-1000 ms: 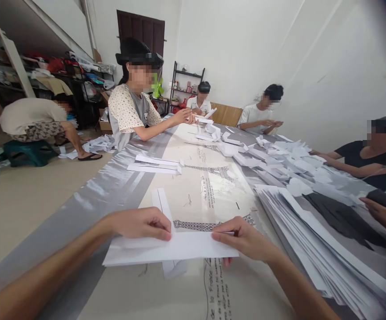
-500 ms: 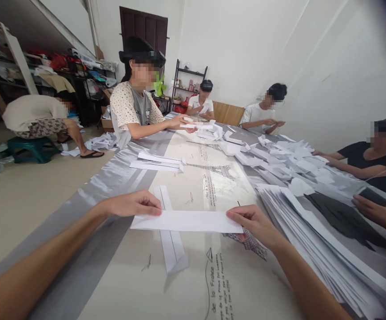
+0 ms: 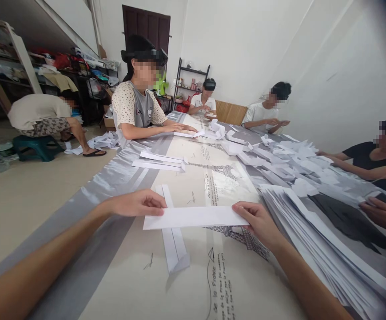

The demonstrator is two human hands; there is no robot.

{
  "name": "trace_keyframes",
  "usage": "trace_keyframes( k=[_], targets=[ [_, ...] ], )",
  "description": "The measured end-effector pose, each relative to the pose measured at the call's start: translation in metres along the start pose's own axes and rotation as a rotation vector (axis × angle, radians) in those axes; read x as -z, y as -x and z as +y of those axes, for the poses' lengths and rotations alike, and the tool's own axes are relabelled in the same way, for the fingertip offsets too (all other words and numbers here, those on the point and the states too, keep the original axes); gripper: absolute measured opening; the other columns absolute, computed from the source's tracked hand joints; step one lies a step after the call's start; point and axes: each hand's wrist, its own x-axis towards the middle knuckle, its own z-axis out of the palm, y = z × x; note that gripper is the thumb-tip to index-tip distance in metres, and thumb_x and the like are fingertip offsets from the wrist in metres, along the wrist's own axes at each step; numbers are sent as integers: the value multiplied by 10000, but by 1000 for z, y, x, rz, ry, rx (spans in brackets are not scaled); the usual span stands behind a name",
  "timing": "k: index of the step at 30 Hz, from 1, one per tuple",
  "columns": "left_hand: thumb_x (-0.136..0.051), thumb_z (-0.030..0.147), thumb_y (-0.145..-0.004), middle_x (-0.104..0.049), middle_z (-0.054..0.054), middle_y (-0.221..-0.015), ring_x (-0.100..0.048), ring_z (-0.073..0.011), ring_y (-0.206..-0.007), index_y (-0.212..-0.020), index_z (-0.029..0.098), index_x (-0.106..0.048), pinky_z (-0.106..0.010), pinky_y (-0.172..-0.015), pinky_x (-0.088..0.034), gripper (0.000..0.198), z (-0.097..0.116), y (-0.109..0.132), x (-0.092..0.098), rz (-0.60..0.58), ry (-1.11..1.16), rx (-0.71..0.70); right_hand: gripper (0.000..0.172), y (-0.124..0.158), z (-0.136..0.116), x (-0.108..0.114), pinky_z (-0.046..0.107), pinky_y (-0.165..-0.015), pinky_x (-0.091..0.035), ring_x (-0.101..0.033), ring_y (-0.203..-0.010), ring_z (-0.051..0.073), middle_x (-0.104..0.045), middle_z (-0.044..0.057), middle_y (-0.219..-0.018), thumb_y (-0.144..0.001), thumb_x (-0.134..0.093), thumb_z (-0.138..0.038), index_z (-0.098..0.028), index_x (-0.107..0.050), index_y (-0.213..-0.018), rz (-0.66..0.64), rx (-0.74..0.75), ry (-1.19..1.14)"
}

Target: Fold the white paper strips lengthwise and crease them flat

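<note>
Left hand (image 3: 141, 203) and right hand (image 3: 258, 220) pinching a white paper strip (image 3: 196, 217) near opposite ends, held crosswise above a second strip (image 3: 174, 249), printed tablecloth (image 3: 126, 280) beneath, paper stack (image 3: 309, 240) at right.

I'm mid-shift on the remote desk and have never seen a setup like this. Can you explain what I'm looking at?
There's no machine here: the hands are a person's own, bare. The view comes from a camera worn on that person's head, looking forward and down.

The left hand and right hand pinch a flat white paper strip near its two ends. Behind it, partly covered in this view, a second strip lies on the printed tablecloth. Farther off lie more folded strips. To the right are a stack of white sheets and, beyond, a loose heap of white paper pieces.

Other people sit around the table; their hands are separate from these two.
</note>
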Motion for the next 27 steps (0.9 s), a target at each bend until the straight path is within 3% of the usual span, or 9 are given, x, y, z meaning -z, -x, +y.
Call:
trace_keyframes(
  k=[7, 13, 17, 19, 23, 27],
  targets=[
    [-525, 466, -974, -616, -29, -835, -509, -164, -752, -899, 162, -693, -245, -670, -379, 355, 13, -14, -30, -93, -29, -30, 424, 0, 0, -16, 249, -434, -195, -335, -496, 92, -459, -19, -604, -904, -651, -566, -168, -725, -776, -75, -20, 21],
    [-515, 510, -972, -465, 10, -705, -360, -123, -616, -785, 163, -609, -257, -562, -283, 405, 21, -22, -48, -93, 81, -27, 372, 2, -14, -56, 244, -424, -232, -370, -470, 88, -507, -20, -582, -905, -666, -527, -179, -760, -814, -126, 39, 33],
    [-530, 540, -956, -425, 25, -662, -334, -113, -568, -752, 170, -587, -259, -526, -272, 426, 22, -25, -54, -108, 139, -5, 330, 4, -19, -71, 231, -430, -257, -382, -482, 85, -515, -27, -575, -902, -687, -501, -189, -772, -838, -240, 50, -16],
    [-573, 531, -934, -447, 25, -662, -363, -112, -571, -776, 168, -613, -252, -533, -293, 397, 20, -24, -54, -147, 171, 11, 301, 4, -16, -62, 228, -436, -257, -398, -497, 86, -539, -20, -595, -898, -703, -478, -192, -776, -836, -230, 50, -19],
    [-617, 504, -916, -477, 22, -681, -390, -108, -596, -786, 161, -638, -239, -558, -320, 367, 17, -21, -49, -193, 212, 19, 277, 0, -7, -23, 239, -438, -231, -452, -544, 106, -602, 21, -680, -859, -758, -452, -178, -776, -817, -104, 8, -137],
    [-638, 496, -909, -517, 15, -731, -430, -109, -631, -830, 162, -641, -229, -588, -349, 344, 15, -18, -42, -158, 210, 54, 290, -4, -5, 0, 257, -441, -245, -312, -492, 88, -505, -14, -605, -863, -758, -459, -173, -758, -816, 43, 17, -297]
  ],
)
